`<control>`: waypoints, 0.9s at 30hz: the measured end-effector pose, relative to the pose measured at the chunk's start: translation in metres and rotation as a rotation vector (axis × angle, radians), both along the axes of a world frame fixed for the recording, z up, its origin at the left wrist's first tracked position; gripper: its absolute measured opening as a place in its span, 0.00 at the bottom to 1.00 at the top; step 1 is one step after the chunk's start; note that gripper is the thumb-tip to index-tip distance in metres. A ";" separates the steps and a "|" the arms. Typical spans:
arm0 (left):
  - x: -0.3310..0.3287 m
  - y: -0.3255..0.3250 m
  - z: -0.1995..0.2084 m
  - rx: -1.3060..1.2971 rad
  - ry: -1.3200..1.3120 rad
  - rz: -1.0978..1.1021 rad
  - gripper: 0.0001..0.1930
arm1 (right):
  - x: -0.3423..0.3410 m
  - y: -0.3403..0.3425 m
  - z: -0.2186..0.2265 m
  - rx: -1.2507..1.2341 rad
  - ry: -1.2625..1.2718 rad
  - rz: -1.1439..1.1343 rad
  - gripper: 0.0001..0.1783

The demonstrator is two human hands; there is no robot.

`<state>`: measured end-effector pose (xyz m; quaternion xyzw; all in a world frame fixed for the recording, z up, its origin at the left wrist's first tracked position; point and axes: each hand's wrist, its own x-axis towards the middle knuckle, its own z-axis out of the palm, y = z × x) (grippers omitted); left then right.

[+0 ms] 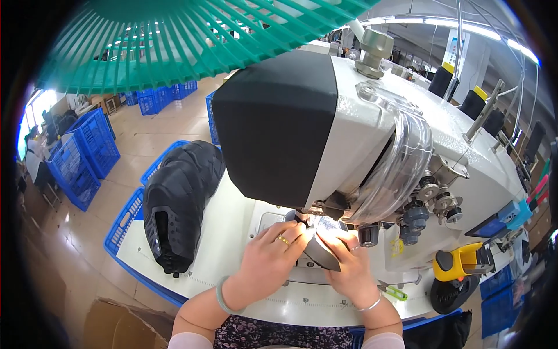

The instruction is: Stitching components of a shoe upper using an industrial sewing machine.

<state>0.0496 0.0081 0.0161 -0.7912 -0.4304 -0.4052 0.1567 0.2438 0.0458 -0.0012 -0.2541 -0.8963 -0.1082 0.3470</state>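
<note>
Your left hand is half closed, its fingertips against the dark grey piece below the sewing machine's head; whether it grips or only presses, I cannot tell. Your right hand is closed on the piece's right side. Best guide it with even, light pressure, fingertips clear of the lit spot.
</note>
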 end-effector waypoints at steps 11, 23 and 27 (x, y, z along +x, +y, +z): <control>0.001 -0.001 0.005 -0.034 0.075 0.006 0.17 | -0.014 -0.008 -0.005 0.079 0.047 -0.081 0.24; 0.013 0.009 0.000 -0.061 -0.239 0.063 0.13 | -0.020 -0.002 -0.004 0.007 0.160 -0.076 0.21; 0.004 0.004 -0.009 0.054 -0.023 0.068 0.17 | -0.016 -0.005 -0.003 -0.024 0.165 -0.040 0.22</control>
